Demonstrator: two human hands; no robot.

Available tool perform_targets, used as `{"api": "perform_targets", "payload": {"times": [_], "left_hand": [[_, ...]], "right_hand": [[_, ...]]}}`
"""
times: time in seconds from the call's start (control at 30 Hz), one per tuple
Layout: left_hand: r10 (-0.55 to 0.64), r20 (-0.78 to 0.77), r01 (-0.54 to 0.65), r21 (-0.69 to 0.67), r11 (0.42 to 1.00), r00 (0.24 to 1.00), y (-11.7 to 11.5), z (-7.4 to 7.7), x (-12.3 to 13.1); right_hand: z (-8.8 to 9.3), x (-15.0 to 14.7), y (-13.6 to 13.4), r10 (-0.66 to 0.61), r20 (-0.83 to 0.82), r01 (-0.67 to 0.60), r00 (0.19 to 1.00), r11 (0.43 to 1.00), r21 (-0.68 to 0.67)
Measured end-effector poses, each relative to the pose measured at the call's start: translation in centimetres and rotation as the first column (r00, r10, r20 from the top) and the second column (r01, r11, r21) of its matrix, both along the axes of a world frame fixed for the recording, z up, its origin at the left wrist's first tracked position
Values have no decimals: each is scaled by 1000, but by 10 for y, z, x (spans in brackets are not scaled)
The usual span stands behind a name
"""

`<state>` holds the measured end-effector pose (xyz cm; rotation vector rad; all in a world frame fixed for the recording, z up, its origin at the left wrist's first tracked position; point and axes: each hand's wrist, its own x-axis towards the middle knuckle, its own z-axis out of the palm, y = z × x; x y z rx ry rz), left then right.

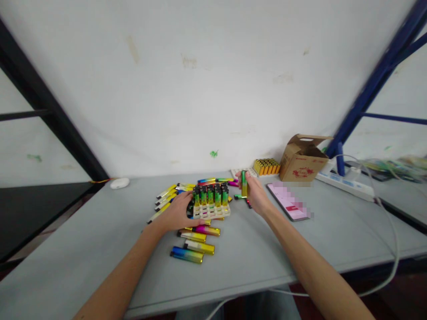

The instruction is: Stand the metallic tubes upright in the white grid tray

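My right hand (pixel 256 192) is closed around a green-and-yellow lighter (pixel 244 186), held upright just right of a white rack (pixel 215 212). Rows of green-and-yellow lighters (pixel 211 195) with black tops stand in the rack's rear part, while its front holes show no lighters. At the rack's left side, my left hand (pixel 176 214) grips it, thumb along the front edge; some fingers are hidden behind it. Loose lighters lie around the rack, among them a blue-and-yellow one (pixel 187 254), a white-and-yellow one (pixel 199 247) and a pink-and-yellow one (pixel 207 230).
Behind my right hand are a second white rack (pixel 236 171) and a block of orange cylinders (pixel 267 167). An open cardboard box (pixel 302 162), a phone (pixel 287 202) and a power strip (pixel 347 186) sit to the right. A white case (pixel 119 183) lies far left by the wall.
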<state>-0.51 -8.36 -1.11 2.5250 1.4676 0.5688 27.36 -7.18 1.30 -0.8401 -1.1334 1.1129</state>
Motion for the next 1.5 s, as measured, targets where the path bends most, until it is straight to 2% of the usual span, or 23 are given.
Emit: {"api": "perform_targets", "payload": {"times": [0.1, 0.2, 0.43, 0.53, 0.63, 0.73, 0.83, 1.0, 1.2, 1.3, 1.4, 1.5], "left_hand": [[-10, 23, 10, 11, 1000, 1000, 0, -1, 0], [-41, 68, 38, 35, 999, 997, 0, -1, 1], [-49, 84, 48, 9, 999, 995, 0, 0, 3], [-57, 59, 56, 12, 998, 997, -1, 0, 4], [-68, 48, 67, 30, 997, 997, -1, 1, 4], [-78, 53, 76, 53, 996, 996, -2, 1, 3], [-86, 57, 83, 62, 995, 995, -1, 0, 2], [-85, 47, 81, 73, 994, 995, 0, -1, 2], [-76, 24, 75, 42, 996, 997, -1, 1, 3], [-69, 8, 69, 14, 998, 998, -2, 1, 3], [-70, 9, 70, 9, 998, 998, -2, 2, 2], [-72, 14, 71, 13, 997, 997, -2, 3, 2]], "right_hand": [[2, 3, -3, 54, 142, -70, 988, 992, 110], [7, -2, -8, 55, 231, -99, 971, 978, 183], [7, -30, -17, -52, 422, -126, 905, 916, 382], [1, -37, -18, -111, 530, -177, 840, 869, 462], [-4, -38, -16, -220, 639, -215, 737, 820, 531], [-8, -37, -14, -307, 704, -186, 640, 827, 530], [-9, -35, -12, -302, 740, -205, 601, 837, 508], [-7, -36, -13, -306, 761, -241, 571, 824, 513], [-11, -36, -14, -321, 700, -143, 638, 844, 517], [-12, -32, -16, -361, 676, -141, 643, 811, 567], [-9, -28, -19, -370, 699, -205, 612, 779, 592], [-5, -19, -16, -345, 679, -187, 648, 792, 581]]}}
